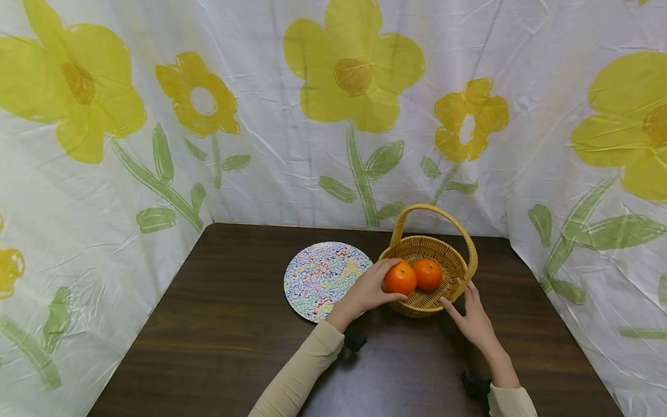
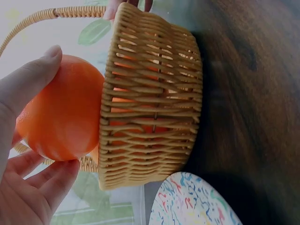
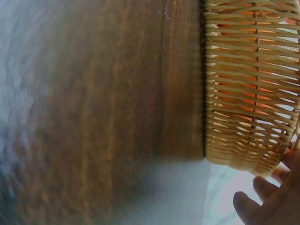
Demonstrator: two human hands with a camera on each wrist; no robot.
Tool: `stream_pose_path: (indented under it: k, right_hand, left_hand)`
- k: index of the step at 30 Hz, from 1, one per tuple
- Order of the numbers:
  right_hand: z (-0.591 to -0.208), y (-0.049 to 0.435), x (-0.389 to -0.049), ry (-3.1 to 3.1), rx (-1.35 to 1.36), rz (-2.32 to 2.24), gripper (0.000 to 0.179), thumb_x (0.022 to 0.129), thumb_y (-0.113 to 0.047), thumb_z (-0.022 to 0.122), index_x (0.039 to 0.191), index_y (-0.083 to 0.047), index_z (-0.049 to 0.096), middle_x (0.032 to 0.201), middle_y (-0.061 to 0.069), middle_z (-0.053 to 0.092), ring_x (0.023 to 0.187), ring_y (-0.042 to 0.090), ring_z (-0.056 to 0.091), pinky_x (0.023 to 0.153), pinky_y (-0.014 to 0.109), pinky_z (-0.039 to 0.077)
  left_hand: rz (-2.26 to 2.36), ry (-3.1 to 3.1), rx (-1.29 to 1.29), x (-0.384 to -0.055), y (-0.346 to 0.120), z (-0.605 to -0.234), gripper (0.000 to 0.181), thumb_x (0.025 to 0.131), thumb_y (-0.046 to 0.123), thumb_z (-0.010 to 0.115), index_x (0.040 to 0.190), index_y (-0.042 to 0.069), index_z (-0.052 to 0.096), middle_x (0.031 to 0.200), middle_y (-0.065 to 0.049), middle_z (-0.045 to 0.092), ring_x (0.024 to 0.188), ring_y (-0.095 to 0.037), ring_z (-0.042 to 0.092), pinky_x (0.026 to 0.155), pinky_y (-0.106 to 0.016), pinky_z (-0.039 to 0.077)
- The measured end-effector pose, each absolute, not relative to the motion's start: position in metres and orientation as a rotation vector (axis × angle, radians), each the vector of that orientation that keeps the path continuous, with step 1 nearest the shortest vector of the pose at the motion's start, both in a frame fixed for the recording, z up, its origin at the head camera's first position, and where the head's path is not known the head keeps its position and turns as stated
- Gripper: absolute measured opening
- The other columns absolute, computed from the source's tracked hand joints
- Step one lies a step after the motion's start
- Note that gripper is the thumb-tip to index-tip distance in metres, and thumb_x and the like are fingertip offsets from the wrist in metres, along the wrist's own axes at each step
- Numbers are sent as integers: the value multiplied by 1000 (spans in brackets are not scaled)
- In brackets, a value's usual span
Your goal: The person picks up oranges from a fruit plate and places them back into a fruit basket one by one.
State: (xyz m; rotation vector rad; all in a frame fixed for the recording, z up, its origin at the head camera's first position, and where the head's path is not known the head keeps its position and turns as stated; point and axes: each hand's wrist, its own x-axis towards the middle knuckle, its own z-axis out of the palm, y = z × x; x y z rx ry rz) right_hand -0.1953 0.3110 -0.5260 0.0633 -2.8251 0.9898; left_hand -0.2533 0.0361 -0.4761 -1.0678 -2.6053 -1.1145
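Observation:
My left hand (image 1: 371,287) grips an orange fruit (image 1: 400,278), maybe a tangerine, with thumb and fingers spread round its sides. In the left wrist view this orange (image 2: 65,110) sits at the rim of a wicker basket (image 2: 152,98), its upper part above the rim. A second orange (image 1: 428,274) lies inside the basket, and its colour shows through the weave. My right hand (image 1: 473,317) holds the basket's right side near the foot of the handle (image 1: 436,207), thumb at the front rim. In the right wrist view, the fingers (image 3: 265,190) reach round the basket wall.
A round board (image 1: 325,278) with a multicoloured squiggle pattern lies left of the basket, partly under my left forearm in the head view. Everything stands on a dark wooden table (image 1: 219,324). A flower-printed curtain (image 1: 271,168) hangs behind the table and along its sides.

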Motion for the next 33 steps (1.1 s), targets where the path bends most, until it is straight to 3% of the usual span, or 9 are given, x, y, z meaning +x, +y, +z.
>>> stream_pose_path:
  k: [25, 33]
  right_hand:
    - [-525, 310, -194, -2815, 67, 1004, 76, 93, -43, 51, 147, -2, 16, 153, 17, 6, 130, 49, 26, 91, 70, 30]
    - [-527, 311, -194, -2806, 80, 1004, 76, 93, -42, 51, 147, -1, 17, 152, 19, 7, 130, 48, 26, 92, 69, 29]
  left_hand:
    - [-977, -2663, -1110, -252, 57, -479, 77, 75, 49, 72, 137, 13, 44, 132, -1, 51, 120, -18, 48, 100, -33, 41]
    - [-929, -2705, -1093, -250, 61, -478, 76, 75, 50, 71, 138, 17, 43, 134, 0, 49, 123, -17, 46, 102, -35, 40]
